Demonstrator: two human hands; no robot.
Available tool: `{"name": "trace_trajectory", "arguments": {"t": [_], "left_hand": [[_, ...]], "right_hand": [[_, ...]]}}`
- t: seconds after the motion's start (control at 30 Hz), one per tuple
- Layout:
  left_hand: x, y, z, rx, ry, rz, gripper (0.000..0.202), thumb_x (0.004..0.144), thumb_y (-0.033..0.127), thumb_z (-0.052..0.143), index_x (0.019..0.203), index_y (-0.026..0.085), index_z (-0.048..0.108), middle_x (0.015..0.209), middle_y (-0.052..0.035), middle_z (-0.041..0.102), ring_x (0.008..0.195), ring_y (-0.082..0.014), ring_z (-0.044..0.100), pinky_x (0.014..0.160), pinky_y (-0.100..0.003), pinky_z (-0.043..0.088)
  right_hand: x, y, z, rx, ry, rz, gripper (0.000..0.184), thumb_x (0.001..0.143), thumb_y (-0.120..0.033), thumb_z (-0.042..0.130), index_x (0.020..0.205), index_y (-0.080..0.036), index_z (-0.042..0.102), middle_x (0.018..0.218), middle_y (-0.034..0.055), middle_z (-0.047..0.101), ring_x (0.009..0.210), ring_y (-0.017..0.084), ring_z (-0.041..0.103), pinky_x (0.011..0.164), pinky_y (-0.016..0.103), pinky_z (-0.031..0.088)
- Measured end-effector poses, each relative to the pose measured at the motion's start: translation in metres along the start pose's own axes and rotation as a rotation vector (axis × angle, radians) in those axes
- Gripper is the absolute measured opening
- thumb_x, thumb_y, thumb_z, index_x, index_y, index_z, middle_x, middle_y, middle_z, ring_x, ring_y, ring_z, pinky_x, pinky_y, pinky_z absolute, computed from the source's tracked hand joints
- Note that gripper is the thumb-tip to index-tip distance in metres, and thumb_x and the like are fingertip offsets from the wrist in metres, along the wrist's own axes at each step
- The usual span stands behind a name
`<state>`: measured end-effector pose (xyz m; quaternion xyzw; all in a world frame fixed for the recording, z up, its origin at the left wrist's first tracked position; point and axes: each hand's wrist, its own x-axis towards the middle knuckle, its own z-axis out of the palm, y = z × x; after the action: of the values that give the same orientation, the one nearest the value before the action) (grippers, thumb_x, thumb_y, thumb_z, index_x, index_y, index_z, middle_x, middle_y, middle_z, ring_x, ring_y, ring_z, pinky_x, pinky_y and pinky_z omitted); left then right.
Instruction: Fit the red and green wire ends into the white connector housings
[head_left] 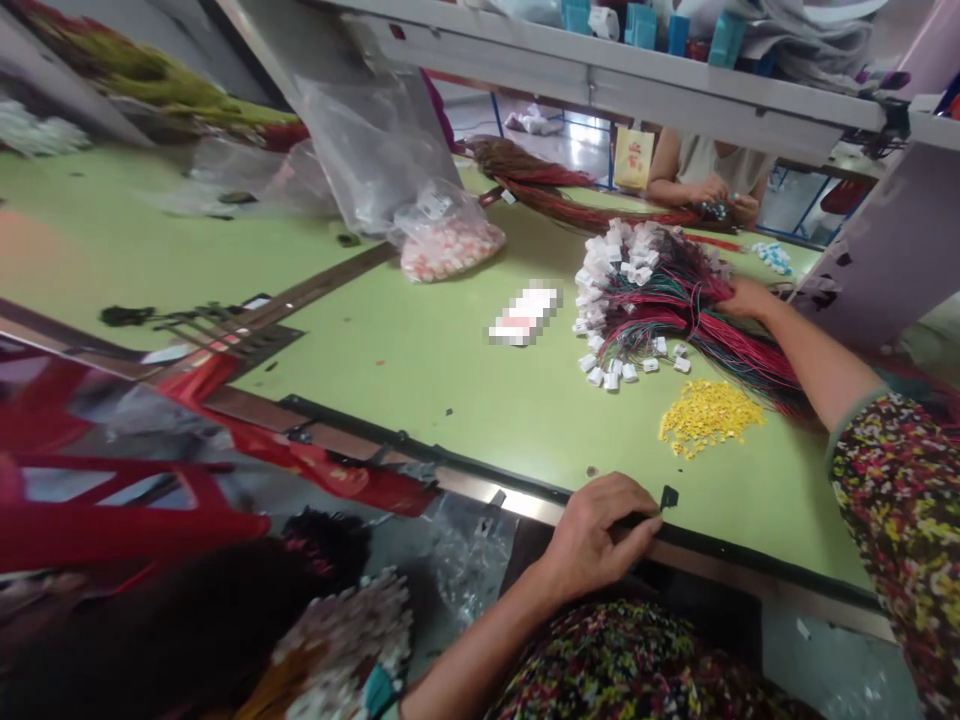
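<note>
A large bundle of red, black and green wires [694, 310] with white connectors [600, 270] on its ends lies on the right of the table. My right hand [739, 298] is closed on the far side of this bundle, its fingertips partly hidden among the wires. At the table's front edge rests my left hand [604, 525], fingers curled and thumb tip against the index finger. A small black piece [670, 495] lies right by those fingertips; whether it is held cannot be made out. Between both hands sits a pile of small yellow parts [709, 415].
On the green table [390, 370] lie a blurred-out white card [525, 315] and a clear bag of pinkish-white parts [450, 240]. More wires [555, 195] stretch behind. A shelf [600, 70] spans overhead. Across the table, a person [720, 175] handles small parts. Red stools [112, 500] stand left.
</note>
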<state>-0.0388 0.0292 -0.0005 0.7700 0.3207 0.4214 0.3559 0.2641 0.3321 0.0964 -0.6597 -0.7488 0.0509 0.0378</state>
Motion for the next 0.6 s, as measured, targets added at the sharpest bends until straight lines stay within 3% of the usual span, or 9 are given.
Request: {"name": "trace_trajectory", "arguments": {"t": [0.2,0.33,0.47,0.6], "left_hand": [[0.001,-0.002,-0.006,-0.080,0.010,-0.059,0.013,0.090,0.025,0.065,0.098,0.023,0.076,0.092,-0.0094,0.079,0.087,-0.0240,0.073,0.080,-0.043,0.060],[0.022,0.008,-0.009,-0.168,0.003,-0.116,0.017,0.091,0.027,0.065,0.103,0.022,0.076,0.098,-0.0102,0.079,0.093,-0.0243,0.074,0.086,-0.045,0.060],[0.084,0.027,0.012,-0.446,-0.065,-0.100,0.031,0.093,0.035,0.066,0.121,0.022,0.070,0.122,-0.0133,0.075,0.111,-0.0275,0.071,0.099,-0.049,0.056],[0.166,0.034,0.035,-0.872,-0.058,-0.177,0.069,0.080,0.045,0.081,0.137,0.016,0.054,0.144,-0.0216,0.061,0.133,-0.0351,0.059,0.112,-0.054,0.046]], "right_hand": [[-0.021,-0.010,-0.045,0.005,0.317,0.174,0.057,0.099,-0.053,0.051,0.109,-0.001,0.072,0.110,0.0231,0.073,0.096,0.023,0.066,0.077,0.033,0.041],[-0.049,-0.013,-0.069,0.029,0.461,0.203,0.056,0.103,-0.051,0.046,0.115,0.000,0.068,0.109,0.0205,0.073,0.089,0.019,0.060,0.075,0.032,0.039],[-0.083,-0.027,-0.075,0.065,0.574,0.193,0.041,0.101,-0.045,0.056,0.111,-0.008,0.070,0.106,0.0157,0.075,0.085,0.019,0.059,0.074,0.031,0.040],[-0.120,-0.046,-0.069,0.077,0.689,0.141,0.031,0.097,-0.042,0.063,0.105,-0.013,0.069,0.096,0.0133,0.074,0.084,0.024,0.062,0.077,0.035,0.044]]}}
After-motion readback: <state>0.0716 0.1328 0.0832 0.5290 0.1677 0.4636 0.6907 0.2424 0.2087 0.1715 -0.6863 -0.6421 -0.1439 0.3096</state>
